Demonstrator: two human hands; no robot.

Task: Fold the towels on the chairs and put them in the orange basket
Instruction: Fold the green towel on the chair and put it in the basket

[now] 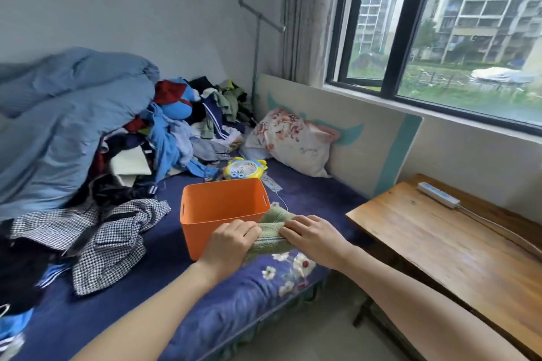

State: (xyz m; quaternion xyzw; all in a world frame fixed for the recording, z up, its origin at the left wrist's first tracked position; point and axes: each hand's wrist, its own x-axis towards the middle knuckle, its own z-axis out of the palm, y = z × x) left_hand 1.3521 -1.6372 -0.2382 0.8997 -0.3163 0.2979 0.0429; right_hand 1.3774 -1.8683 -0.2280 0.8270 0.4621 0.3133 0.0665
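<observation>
One green towel (271, 233), thick and nubby with a woven stripe along its near edge, lies folded on the bed (234, 302) just beside the right wall of one orange basket (223, 214). The basket is a smooth plastic box, rectangular, with slot handles, and looks empty as far as its inside shows. Two bare hands press on the towel: the left hand (230, 243) curls over its left end, fingers bent down into the cloth, and the right hand (311, 236) lies flatter on its right end, fingers together. One floral pillow (290, 143) leans at the headboard, and one wooden table (457, 246) stands to the right.
</observation>
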